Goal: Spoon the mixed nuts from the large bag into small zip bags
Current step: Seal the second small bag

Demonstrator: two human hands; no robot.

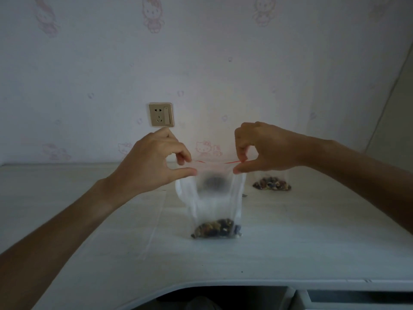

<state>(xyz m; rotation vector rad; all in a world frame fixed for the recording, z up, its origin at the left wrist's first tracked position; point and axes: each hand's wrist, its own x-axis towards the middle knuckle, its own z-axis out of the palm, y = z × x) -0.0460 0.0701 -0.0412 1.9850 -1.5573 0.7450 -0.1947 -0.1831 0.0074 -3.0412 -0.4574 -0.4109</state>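
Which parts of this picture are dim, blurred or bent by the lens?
Head view: the room is dim and grey overall; the zip bag pinched at its top by the left hand and right hand shows a smeared dark blur; the table front edge curves from wide-angle distortion.

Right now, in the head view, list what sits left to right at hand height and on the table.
Wall socket → left hand pinching the zip bag's left corner → small zip bag with nuts at its bottom → right hand pinching the right corner → second bag of nuts lying on the table.
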